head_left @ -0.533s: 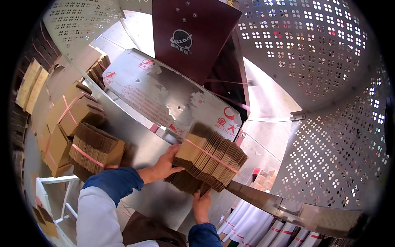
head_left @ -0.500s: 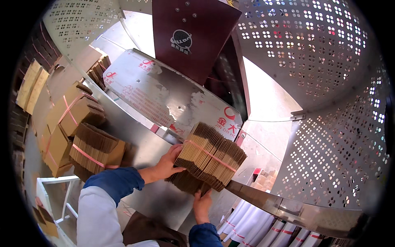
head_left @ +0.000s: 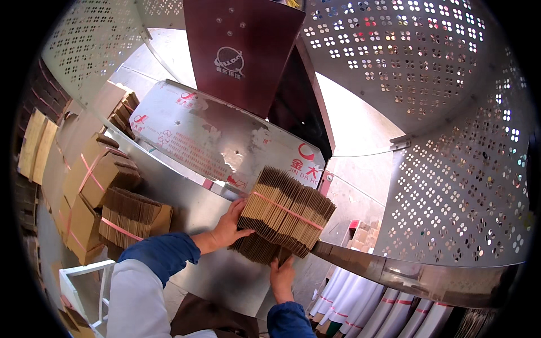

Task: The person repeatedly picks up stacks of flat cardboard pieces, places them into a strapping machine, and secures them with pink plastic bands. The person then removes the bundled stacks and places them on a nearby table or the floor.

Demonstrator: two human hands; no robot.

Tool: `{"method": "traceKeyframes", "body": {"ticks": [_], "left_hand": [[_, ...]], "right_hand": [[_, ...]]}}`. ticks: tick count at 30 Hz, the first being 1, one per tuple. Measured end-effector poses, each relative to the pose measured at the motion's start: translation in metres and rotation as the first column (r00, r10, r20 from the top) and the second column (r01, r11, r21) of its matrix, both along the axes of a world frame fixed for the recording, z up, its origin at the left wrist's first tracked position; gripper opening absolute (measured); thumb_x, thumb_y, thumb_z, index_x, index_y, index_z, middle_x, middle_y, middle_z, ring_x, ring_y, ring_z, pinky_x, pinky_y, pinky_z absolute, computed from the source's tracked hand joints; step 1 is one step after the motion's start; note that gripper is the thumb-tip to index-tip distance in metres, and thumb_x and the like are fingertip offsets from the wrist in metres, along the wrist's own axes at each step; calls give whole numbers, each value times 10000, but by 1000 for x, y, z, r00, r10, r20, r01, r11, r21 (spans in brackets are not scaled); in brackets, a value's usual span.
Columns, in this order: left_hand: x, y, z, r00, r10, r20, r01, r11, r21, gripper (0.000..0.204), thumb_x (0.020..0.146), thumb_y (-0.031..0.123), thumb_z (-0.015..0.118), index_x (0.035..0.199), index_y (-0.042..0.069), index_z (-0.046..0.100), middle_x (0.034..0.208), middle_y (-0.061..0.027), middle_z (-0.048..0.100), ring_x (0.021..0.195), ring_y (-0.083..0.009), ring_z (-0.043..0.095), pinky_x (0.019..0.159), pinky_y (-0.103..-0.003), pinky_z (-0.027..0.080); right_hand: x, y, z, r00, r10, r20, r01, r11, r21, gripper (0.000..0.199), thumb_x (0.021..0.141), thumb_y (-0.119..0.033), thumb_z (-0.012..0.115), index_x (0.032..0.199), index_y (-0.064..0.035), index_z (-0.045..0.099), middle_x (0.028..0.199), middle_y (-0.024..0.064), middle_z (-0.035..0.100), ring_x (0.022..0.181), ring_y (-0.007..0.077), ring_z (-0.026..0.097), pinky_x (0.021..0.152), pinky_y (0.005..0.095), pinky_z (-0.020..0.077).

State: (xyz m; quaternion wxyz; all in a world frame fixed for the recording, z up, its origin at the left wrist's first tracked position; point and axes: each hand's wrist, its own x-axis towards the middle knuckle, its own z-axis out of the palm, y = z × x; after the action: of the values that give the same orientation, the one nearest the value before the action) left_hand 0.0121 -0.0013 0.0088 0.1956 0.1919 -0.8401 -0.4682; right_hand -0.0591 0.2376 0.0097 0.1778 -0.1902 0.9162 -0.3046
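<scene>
A strapped bundle of folded cardboard pieces (head_left: 287,211), brown with ridged edges and a pink band around it, rests at the front of the machine's metal table (head_left: 194,211). My left hand (head_left: 228,226) grips its left end, thumb toward me and fingers along the side. At the near edge, my right hand (head_left: 282,276) holds the bundle's lower part, its fingers partly hidden beneath it. Beyond the bundle lies a flat metal panel (head_left: 208,135) with red print and worn patches, and a dark red machine housing (head_left: 242,56) rises behind that.
More strapped cardboard bundles (head_left: 127,217) are stacked at the left beside a white metal frame (head_left: 84,270). Perforated metal guards (head_left: 451,203) curve around the right and far sides. White rolls with red bands (head_left: 383,310) lie below right, under the metal rim (head_left: 389,270).
My view has shifted slightly, so the machine's panel and housing appear further left. Both hands keep their hold on the bundle, which has barely moved.
</scene>
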Motion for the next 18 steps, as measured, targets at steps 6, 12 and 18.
{"method": "traceKeyframes", "body": {"ticks": [6,12,18], "left_hand": [[-1,1,5,1000,-20,10,20,1000,22,905,670,179,826,1395,28,306,1392,-210,345,1238,-431,435,1014,-442,426],[0,0,1,999,-39,31,38,999,25,923,666,175,829,1401,26,291,1417,-205,320,1244,-426,432,1003,-434,441],[-3,-1,-8,999,-47,9,47,997,68,915,671,186,828,1398,29,294,1423,-206,316,1247,-427,429,995,-438,443]], "right_hand": [[2,-6,8,999,-17,-30,17,1000,-9,508,872,-217,615,1230,82,414,846,324,624,805,512,599,674,541,480],[5,-6,11,1000,3,20,-3,1000,11,551,874,-230,615,1236,132,409,850,326,624,799,512,599,676,532,477],[1,-1,5,998,48,-43,-44,995,85,528,874,-255,619,1201,112,426,833,326,624,791,507,603,671,523,482]]}}
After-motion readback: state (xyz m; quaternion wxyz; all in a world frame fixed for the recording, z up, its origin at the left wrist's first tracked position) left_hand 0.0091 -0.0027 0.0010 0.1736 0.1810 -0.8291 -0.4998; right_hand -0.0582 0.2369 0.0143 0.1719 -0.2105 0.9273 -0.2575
